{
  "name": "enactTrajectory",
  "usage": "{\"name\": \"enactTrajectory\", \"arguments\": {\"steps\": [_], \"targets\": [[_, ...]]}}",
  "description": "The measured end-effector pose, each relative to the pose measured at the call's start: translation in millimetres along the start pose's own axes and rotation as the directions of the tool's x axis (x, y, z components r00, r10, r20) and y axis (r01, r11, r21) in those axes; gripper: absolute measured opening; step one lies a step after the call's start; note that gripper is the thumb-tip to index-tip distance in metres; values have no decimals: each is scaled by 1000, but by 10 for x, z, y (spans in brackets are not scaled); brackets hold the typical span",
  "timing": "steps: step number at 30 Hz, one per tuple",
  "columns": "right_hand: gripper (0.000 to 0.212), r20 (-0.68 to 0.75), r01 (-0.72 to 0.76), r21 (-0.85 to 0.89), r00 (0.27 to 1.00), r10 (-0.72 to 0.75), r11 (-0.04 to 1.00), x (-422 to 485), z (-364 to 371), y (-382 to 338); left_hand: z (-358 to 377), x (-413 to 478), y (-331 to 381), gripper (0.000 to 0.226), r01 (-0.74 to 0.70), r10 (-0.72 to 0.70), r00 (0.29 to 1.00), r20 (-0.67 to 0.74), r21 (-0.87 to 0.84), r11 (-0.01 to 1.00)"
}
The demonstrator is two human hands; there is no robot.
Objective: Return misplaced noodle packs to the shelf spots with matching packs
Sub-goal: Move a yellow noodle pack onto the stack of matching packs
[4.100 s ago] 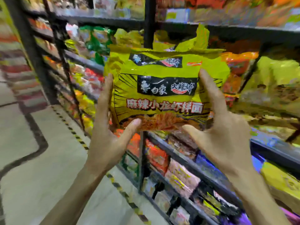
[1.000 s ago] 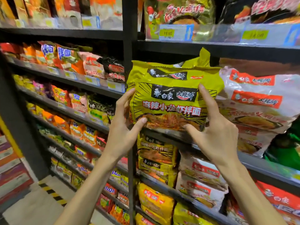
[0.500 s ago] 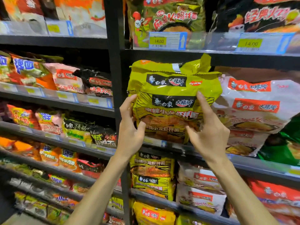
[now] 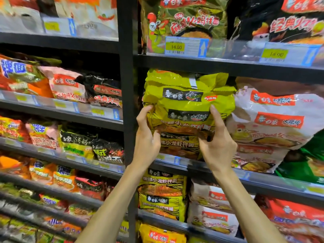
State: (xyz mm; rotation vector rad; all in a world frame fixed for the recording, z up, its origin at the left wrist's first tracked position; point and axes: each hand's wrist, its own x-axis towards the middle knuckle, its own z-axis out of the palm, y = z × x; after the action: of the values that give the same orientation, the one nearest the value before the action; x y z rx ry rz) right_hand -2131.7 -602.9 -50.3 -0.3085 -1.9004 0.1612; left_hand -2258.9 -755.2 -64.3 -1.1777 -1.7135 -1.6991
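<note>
A large yellow-green noodle multipack (image 4: 187, 106) with black labels and red lettering is held up against the middle shelf (image 4: 219, 170), just right of the black upright post (image 4: 127, 102). My left hand (image 4: 146, 137) grips its lower left edge and my right hand (image 4: 216, 142) grips its lower right edge. Behind its bottom, a matching yellow pack (image 4: 178, 146) lies on the same shelf. More matching yellow packs (image 4: 162, 193) are stacked on the shelf below.
White-and-orange multipacks (image 4: 273, 123) sit directly to the right, with a green pack (image 4: 308, 162) beyond. The shelf above carries price tags (image 4: 175, 47) and other packs. Left of the post, several shelves hold smaller mixed packs (image 4: 70, 88).
I turned from the aisle to face the shelf. Both hands carried the yellow pack in and pushed it deeper onto the middle shelf, on top of the matching pack.
</note>
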Motion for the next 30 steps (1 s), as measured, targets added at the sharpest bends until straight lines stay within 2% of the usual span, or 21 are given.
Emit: {"name": "enactTrajectory", "arguments": {"steps": [5,9,14,17,19,24,30], "targets": [[92,76,-27,-63,997,32,998,215,2,-27,20,154,7,73,33,-33,999,37,15,999],[94,95,-42,-78,994,49,996,232,43,-31,43,223,4,73,79,-82,995,60,53,995],[96,81,-94,-53,992,98,994,227,38,-21,36,320,52,72,15,-23,996,83,100,995],[95,85,-53,-56,995,57,997,241,53,-40,48,310,16,74,35,-44,996,80,107,994],[94,106,-17,-28,994,19,999,281,71,-55,57,272,-4,76,68,-75,995,72,96,993],[96,179,-59,43,983,51,997,282,72,-12,69,220,12,80,47,-56,995,83,102,994],[97,270,-70,166,963,23,984,219,5,36,124,253,41,79,100,-107,992,60,113,989]]}}
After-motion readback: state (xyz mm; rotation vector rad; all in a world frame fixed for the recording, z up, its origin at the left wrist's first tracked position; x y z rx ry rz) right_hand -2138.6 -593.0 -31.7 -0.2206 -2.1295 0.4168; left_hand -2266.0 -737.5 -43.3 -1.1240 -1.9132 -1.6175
